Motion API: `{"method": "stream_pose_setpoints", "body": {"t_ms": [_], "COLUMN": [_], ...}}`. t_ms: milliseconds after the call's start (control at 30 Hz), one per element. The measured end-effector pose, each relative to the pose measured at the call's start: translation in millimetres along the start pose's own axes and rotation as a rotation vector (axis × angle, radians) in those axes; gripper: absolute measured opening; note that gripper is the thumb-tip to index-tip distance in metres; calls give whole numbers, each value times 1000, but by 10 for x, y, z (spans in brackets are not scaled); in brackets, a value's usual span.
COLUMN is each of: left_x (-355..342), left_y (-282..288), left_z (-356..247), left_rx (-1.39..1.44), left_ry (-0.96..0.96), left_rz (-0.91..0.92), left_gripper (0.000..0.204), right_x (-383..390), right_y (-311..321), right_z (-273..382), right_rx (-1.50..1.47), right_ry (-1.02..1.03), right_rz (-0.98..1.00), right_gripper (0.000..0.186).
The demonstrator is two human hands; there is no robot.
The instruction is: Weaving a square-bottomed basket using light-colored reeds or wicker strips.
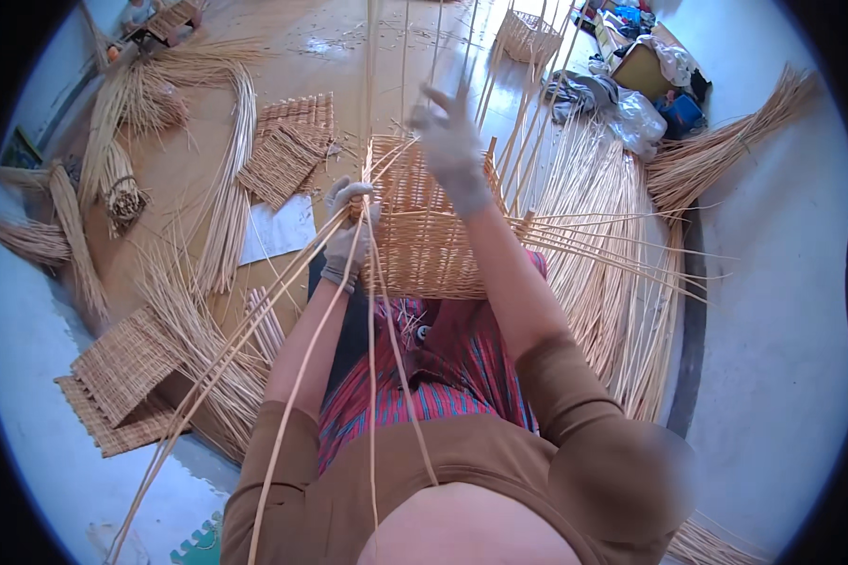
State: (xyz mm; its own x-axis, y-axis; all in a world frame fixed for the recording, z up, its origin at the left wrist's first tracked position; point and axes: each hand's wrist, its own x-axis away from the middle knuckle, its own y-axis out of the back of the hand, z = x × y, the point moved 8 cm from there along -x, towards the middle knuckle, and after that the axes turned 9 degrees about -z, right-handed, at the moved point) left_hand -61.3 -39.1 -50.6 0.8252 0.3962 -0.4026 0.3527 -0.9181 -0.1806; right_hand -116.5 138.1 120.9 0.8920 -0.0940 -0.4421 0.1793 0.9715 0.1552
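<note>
A partly woven wicker basket (431,250) rests on my lap, with tall upright canes rising from its far side and long loose canes trailing from its corners. My left hand (350,224), in a pale work glove, is closed around the basket's left corner, where several canes run down past my forearm. Above the basket's right part is my right hand (450,146), gloved too and blurred by motion. Its fingers look stretched apart among the upright canes, and I make out nothing held in it.
Woven panels (287,155) lie on the floor ahead, and more panels (127,367) at the left. Cane bundles (122,193) spread along the left; a wide heap of canes (603,235) covers the right. Another basket (528,38) stands farther off, near piled bags and cloth (636,108).
</note>
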Motion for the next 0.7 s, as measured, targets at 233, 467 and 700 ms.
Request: {"method": "stream_pose_setpoints", "body": {"t_ms": [233,467,700], "left_x": [-48,617,118], "left_y": [20,-351,-1031], "left_z": [79,-570,-275], "left_rx": [533,-209,-455], "left_ry": [134,-146,298], "left_rz": [-188,-93,380], "left_gripper": [41,23,27], "right_x": [1462,1554,815], "right_y": [1100,1362,1066], "right_z": [-1070,-1393,-663], "right_rx": [-307,-401,232], "right_ry": [-398,-530,58], "right_rz": [-247,-381,-291], "right_gripper": [19,16,26]}}
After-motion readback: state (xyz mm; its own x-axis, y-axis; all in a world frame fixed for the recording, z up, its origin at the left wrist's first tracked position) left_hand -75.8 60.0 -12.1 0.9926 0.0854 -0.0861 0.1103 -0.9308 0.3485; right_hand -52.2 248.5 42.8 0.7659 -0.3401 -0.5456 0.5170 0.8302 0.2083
